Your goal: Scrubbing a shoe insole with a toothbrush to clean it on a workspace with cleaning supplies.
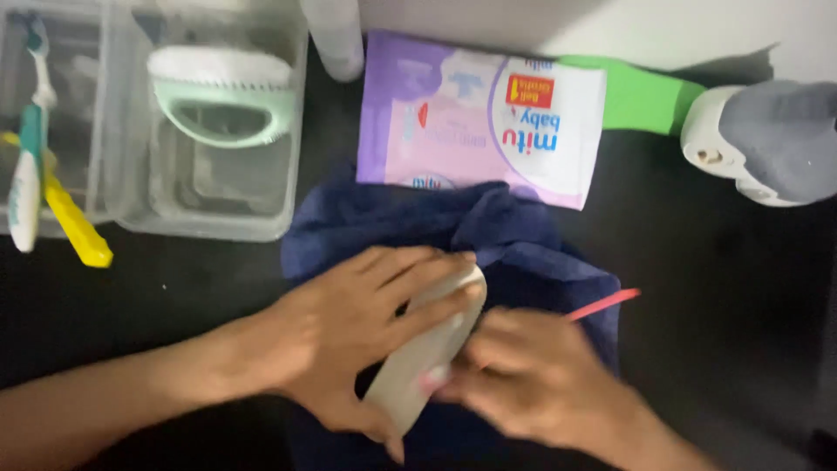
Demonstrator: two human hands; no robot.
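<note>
Below, the left hand (349,327) wraps a pale oblong object (427,349) over a dark blue cloth (523,253); the right hand (523,379), blurred, pinches a thin red stick (603,304).

Dark tabletop (724,288), pale wall (680,26)

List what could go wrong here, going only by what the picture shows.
1. The left hand grips the pale oblong object only partly; it might slip onto the blue cloth.
2. The thin red stick in the right hand is blurred, so it could miss or poke a finger.
</note>
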